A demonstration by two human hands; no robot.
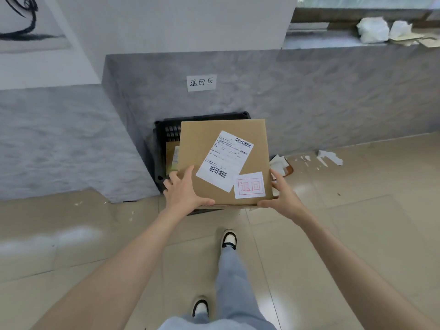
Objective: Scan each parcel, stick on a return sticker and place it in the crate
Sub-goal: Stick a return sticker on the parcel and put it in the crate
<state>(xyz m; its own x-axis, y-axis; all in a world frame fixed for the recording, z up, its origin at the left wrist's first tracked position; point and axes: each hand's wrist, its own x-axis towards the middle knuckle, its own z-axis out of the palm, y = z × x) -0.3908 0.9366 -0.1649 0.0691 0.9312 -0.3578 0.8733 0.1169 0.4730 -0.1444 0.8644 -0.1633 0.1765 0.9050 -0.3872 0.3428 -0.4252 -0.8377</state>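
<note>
A brown cardboard parcel (207, 151) is held flat above a black plastic crate (160, 148) that stands on the floor against a grey wall. The parcel's top carries a white shipping label (225, 160) with barcodes and a white return sticker (249, 185) with red characters at its near right corner. My left hand (184, 192) grips the parcel's near left corner, thumb along the front edge. My right hand (282, 195) holds the near right corner from the side. Another brown parcel (171, 154) lies inside the crate, mostly hidden.
A handwritten paper sign (201, 82) is stuck on the grey wall above the crate. Torn paper scraps (329, 157) lie on the tiled floor to the right. My two feet stand on the tiles below the parcel. White crumpled material (372, 29) sits on the ledge.
</note>
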